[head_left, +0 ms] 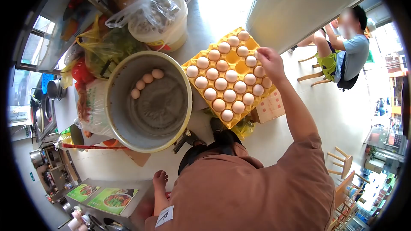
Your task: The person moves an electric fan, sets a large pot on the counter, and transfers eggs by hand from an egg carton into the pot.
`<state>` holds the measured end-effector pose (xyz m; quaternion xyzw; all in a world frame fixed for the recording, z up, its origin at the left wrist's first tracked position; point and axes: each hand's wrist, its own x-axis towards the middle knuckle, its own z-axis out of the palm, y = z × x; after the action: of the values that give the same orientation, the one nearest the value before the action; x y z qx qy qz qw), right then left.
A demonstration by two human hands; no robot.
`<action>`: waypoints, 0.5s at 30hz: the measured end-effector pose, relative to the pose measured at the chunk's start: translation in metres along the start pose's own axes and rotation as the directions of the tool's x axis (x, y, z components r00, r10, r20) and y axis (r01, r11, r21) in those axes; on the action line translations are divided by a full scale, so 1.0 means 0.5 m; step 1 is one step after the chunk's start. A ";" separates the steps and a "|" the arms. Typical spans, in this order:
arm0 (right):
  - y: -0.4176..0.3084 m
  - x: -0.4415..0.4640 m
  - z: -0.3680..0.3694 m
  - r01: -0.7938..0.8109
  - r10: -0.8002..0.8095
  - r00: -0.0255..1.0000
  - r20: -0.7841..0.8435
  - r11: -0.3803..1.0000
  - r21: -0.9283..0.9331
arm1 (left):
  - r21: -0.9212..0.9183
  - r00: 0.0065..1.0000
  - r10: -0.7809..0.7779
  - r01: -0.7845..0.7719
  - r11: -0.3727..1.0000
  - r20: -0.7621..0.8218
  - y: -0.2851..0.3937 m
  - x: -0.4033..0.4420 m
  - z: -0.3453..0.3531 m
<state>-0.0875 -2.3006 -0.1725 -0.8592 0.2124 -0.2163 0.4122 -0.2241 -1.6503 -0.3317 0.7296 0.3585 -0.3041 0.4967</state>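
Observation:
My right hand (272,63) reaches to the far right edge of a yellow egg tray (232,57). Its fingertips are closed on an egg (257,54), partly hidden by them. Several light brown eggs (231,76) fill most of the tray's cups; a few cups near the far right side hold none. Left of the tray stands a large round metal pot (188,102), with several eggs (147,78) grouped along its far inner wall. My left hand (160,179) hangs low beside my body, away from the pot, fingers loosely bent and apart with nothing visible in them.
Behind the pot is a white bucket (175,38) topped with a clear plastic bag (150,13). Bags of vegetables (105,51) crowd its left. A cardboard box (269,107) sits below the tray. A seated person (355,51) and wooden stools (342,162) are at right.

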 end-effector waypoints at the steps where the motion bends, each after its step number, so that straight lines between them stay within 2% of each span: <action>1: -0.005 0.016 0.013 0.003 -0.003 1.000 0.003 1.000 0.010 | -0.023 1.000 0.010 -0.010 1.000 -0.011 0.001 -0.008 0.003; 3: -0.030 0.048 0.040 0.198 -0.190 0.979 0.076 0.975 -0.103 | -0.051 0.999 0.020 -0.022 0.998 -0.035 -0.005 -0.020 0.003; 4: -0.046 0.063 0.051 0.314 -0.298 0.949 0.101 0.908 -0.278 | -0.039 0.999 0.016 -0.017 0.999 -0.037 -0.014 -0.024 0.002; 5: -0.043 0.083 0.065 0.321 -0.304 0.947 0.106 0.909 -0.267 | -0.026 0.999 0.010 -0.011 1.000 -0.039 -0.022 -0.029 0.003; 7: -0.038 0.122 0.093 0.552 -0.496 0.833 0.244 0.722 -0.417 | 0.012 0.997 0.027 -0.026 1.000 -0.069 -0.023 -0.062 0.017; 8: -0.061 0.133 0.090 0.585 -0.469 0.810 0.352 0.684 -0.435 | 0.056 0.995 0.047 -0.042 0.998 -0.084 -0.023 -0.078 0.023; 9: -0.068 0.151 0.092 0.594 -0.477 0.804 0.355 0.683 -0.426 | 0.048 0.995 0.045 -0.041 0.998 -0.094 -0.026 -0.089 0.025; 11: -0.078 0.189 0.096 0.701 -0.241 0.665 0.707 0.528 -0.479 | 0.090 0.997 0.061 -0.057 0.994 -0.038 -0.040 -0.111 0.023; 12: -0.095 0.200 0.093 0.695 -0.163 0.647 0.745 0.528 -0.488 | 0.083 0.997 0.057 -0.054 0.995 -0.045 -0.049 -0.119 0.024; 13: -0.096 0.202 0.096 0.702 -0.168 0.640 0.749 0.525 -0.482 | 0.031 0.998 0.034 -0.033 0.999 -0.052 -0.059 -0.126 0.025; 15: -0.104 0.203 0.094 0.641 -0.160 0.694 0.702 0.580 -0.502 | -0.028 0.998 0.009 -0.011 1.000 -0.057 -0.077 -0.132 0.028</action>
<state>0.0310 -2.2970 -0.1375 -0.9948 -0.0722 0.0683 0.0217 -0.2939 -1.6688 -0.3028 0.7325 0.3734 -0.2755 0.4981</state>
